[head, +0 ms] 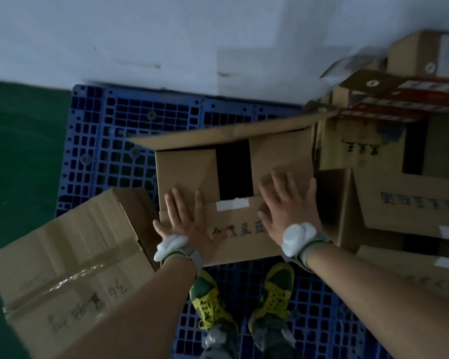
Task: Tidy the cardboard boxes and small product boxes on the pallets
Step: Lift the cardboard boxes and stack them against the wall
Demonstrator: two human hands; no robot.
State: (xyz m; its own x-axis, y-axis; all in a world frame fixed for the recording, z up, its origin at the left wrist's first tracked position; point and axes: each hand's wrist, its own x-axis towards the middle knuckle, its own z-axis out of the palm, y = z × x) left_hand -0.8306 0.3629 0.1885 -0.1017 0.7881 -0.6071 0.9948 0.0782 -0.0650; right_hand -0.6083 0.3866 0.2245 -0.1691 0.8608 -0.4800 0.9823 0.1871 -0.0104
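A brown cardboard box (233,224) with handwritten characters and a strip of white tape stands on the blue plastic pallet (119,130) in front of me. Its top flaps are partly folded in, leaving a dark gap in the middle, and the far flap sticks up. My left hand (189,224) lies flat with fingers spread on the near-left flap. My right hand (288,206) lies flat, fingers spread, on the near-right flap. Neither hand holds anything.
A taped cardboard box (70,275) with handwriting lies tilted at the lower left, half off the pallet. Stacked cardboard boxes (410,203) fill the right side, with red-and-white product boxes (410,97) on top. My shoes (278,294) stand on the pallet. A white wall and green floor lie beyond.
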